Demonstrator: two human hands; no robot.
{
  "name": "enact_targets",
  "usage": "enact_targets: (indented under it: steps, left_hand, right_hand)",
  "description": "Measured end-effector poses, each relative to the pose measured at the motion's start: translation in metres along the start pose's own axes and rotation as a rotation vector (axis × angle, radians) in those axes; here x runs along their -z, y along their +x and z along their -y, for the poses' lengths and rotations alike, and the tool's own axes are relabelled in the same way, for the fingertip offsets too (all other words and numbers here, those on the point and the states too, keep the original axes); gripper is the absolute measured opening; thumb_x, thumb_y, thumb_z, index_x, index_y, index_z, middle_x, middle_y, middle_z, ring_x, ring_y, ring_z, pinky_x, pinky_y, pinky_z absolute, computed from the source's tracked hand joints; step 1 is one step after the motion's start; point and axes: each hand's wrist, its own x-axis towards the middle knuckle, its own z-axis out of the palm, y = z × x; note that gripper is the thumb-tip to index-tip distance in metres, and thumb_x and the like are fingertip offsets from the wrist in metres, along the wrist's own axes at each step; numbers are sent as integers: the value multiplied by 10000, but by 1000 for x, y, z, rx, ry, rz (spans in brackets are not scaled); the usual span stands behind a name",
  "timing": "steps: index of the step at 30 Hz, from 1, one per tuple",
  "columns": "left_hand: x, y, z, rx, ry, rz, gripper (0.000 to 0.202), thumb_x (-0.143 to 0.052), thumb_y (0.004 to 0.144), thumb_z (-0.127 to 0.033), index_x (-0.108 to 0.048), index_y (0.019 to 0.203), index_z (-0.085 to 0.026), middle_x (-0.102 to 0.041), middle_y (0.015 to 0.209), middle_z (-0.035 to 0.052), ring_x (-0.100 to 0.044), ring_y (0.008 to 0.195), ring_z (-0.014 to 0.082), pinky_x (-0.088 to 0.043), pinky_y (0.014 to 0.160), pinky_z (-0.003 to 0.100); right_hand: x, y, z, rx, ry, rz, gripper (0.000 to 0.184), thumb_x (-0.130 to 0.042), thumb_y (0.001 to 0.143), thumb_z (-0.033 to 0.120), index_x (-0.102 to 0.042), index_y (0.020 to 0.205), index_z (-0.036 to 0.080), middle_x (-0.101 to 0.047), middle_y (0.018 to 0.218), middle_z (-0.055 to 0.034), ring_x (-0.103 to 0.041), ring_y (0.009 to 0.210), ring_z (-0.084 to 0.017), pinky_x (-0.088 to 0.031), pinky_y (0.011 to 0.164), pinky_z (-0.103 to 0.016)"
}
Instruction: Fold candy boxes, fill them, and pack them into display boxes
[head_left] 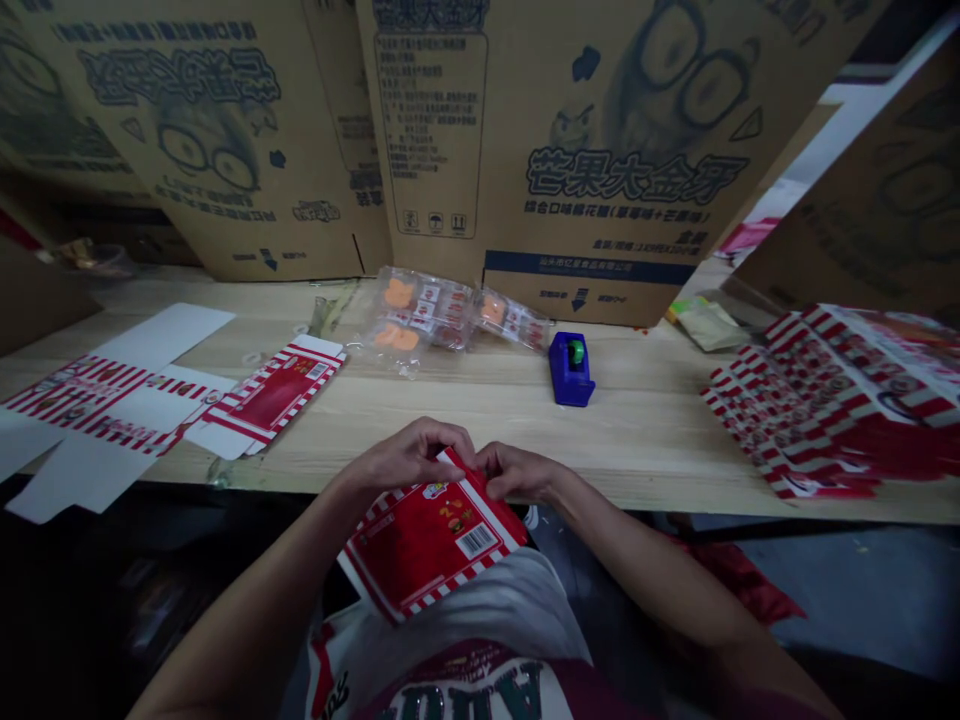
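I hold a small red carton with white stripes and a barcode over my lap, just in front of the wooden table's near edge. My left hand grips the carton's top edge with curled fingers. My right hand pinches the same top edge from the right side. Both hands are closed on the carton, thumbs nearly meeting. The carton tilts with its printed face up toward me.
Flat unfolded red-and-white carton blanks lie at the table's left. A stack of blanks fills the right. Clear blister packs with orange pieces and a blue tape dispenser sit mid-table. Large printed cardboard boxes stand behind.
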Motion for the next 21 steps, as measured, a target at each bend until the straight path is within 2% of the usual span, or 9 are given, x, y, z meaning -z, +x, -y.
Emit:
enact_targets:
  steps: [3,5,8,11,13,14,17,19,21]
  left_hand:
    - [2,-3,-11,-73,-32,14,142,-722,760,-268,-736,840,-152,-684,888,67,-625,811,164,-468,755,264]
    - [8,-9,-12,-94,-77,-109,140,-745,732,-268,-731,805,-149,-680,882,66,-627,810,168,-471,742,261]
    - [18,-25,3,-14,-190,-584,237,-792,658,-292,-687,815,-150,-667,838,41,-624,732,161,-479,659,249]
    - [21,-49,38,119,-283,-1153,372,-798,584,-350,-604,847,-173,-626,742,-13,-585,600,140,-469,561,243]
    - [17,-67,67,175,-209,-1402,372,-730,619,-437,-542,821,-189,-583,719,-28,-579,609,151,-483,571,265]
    - [14,-76,81,223,-87,-1454,369,-681,656,-484,-526,827,-197,-576,746,-18,-595,661,177,-505,606,297]
    - [7,-92,109,367,516,-1377,422,-603,699,-558,-539,908,-197,-593,984,92,-585,993,318,-512,837,475]
    - [6,-90,111,382,886,-1163,549,-634,666,-550,-551,1059,-175,-528,1244,194,-433,1247,409,-400,994,575]
    - [9,-76,103,364,1136,-849,818,-711,581,-546,-487,1269,-165,-374,1450,241,-236,1388,449,-244,1085,629]
  right_hand:
    - [-8,7,-18,56,247,49,568,-846,457,558,-665,806,147,-639,679,-2,-605,652,-149,-508,709,-311]
    - [-8,13,-26,125,212,-54,489,-793,549,568,-663,802,170,-642,700,-9,-606,641,-144,-517,690,-303]
    - [15,24,-20,215,-79,-282,410,-623,750,569,-657,859,175,-654,750,-31,-631,676,-155,-534,681,-302]
    - [66,34,11,197,-534,-689,322,-524,854,432,-646,911,139,-672,834,-70,-649,773,-182,-539,736,-328]
    - [105,39,36,164,-792,-969,274,-547,840,312,-625,1016,118,-660,1020,-127,-620,979,-234,-504,867,-392]
    - [123,42,48,157,-883,-1072,324,-567,816,255,-596,1104,111,-618,1149,-161,-562,1109,-268,-457,946,-440]
    - [165,55,70,148,-1066,-1205,639,-603,729,87,-432,1344,98,-371,1446,-237,-307,1360,-342,-275,1083,-545]
    - [183,66,78,138,-1185,-1202,722,-593,698,14,-393,1388,96,-303,1498,-243,-249,1398,-347,-229,1112,-536]
    - [194,75,85,129,-1281,-1167,658,-539,731,-19,-433,1369,106,-366,1479,-218,-310,1386,-304,-260,1119,-466]
